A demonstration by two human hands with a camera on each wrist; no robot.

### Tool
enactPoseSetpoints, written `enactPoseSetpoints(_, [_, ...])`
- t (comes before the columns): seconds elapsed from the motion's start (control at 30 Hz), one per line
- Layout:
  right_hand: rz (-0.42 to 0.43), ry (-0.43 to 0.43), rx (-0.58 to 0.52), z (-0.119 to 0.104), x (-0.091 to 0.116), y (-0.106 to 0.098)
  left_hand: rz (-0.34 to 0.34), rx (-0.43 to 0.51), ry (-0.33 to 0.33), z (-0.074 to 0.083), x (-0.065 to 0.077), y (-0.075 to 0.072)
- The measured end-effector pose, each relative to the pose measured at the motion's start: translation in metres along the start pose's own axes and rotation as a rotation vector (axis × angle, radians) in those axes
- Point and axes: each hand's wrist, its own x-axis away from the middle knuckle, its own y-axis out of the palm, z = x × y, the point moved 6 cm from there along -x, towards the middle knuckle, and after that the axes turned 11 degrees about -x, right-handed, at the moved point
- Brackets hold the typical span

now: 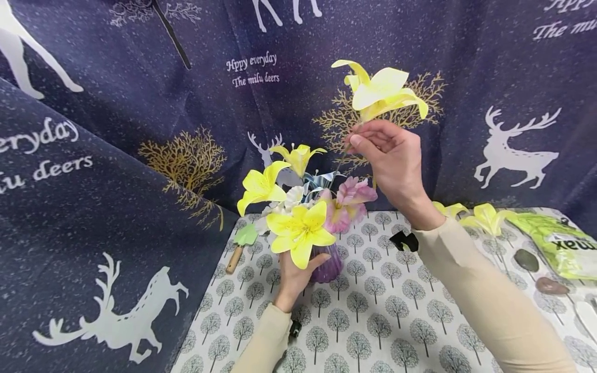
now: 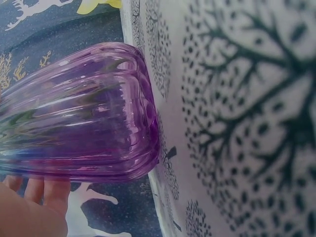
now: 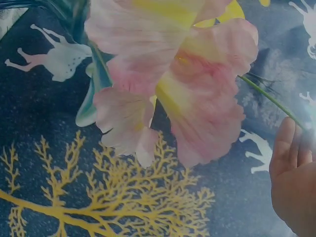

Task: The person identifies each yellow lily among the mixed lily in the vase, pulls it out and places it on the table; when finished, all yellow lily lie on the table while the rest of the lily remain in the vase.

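High on the right in the head view, my right hand (image 1: 396,163) pinches a yellow lily (image 1: 380,93) by its thin green stem (image 3: 269,98), just below the bloom. The stem slants down toward the bouquet. Lower down, my left hand (image 1: 294,280) holds a ribbed purple glass vase (image 1: 330,265) standing on the table; its fingers show along the vase side (image 2: 84,123) in the left wrist view. Out of the vase rise several yellow lilies (image 1: 300,230), a pink-purple flower (image 1: 352,194), white blooms (image 1: 294,197) and blue leaves (image 1: 322,181).
A small green trowel (image 1: 244,235) with a wooden handle lies left of the vase. On the right are more yellow lilies (image 1: 487,218), a bright green bag (image 1: 555,243), a dark stone (image 1: 526,260) and a brownish stone (image 1: 552,285). A deer-print curtain (image 1: 196,103) hangs behind the tree-print tablecloth (image 1: 359,331).
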Motion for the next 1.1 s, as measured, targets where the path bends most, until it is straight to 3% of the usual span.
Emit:
enactPoseSetpoints(0.13, [-0.018, -0.022, -0.044, -0.004, -0.002, 0.002, -0.004, 0.005, 0.007, 0.001, 0.0, -0.001])
enactPoseSetpoints(0.5, [-0.124, 0.101, 0.16, 0.037, 0.004, 0.011, -0.004, 0.033, 0.009, 0.002, 0.001, 0.0])
enactPoseSetpoints(0.63, [-0.108, 0.133, 0.078, 0.039, 0.001, 0.01, -0.005, 0.008, 0.011, 0.004, 0.003, 0.0])
enactPoseSetpoints(0.97, [-0.02, 0.016, -0.066, -0.009, -0.008, -0.002, 0.016, -0.033, 0.046, 0.002, 0.002, 0.001])
enactPoseSetpoints(1.1, [0.055, -0.06, -0.141, -0.031, -0.01, -0.012, 0.016, -0.026, 0.019, 0.0, 0.002, 0.001])
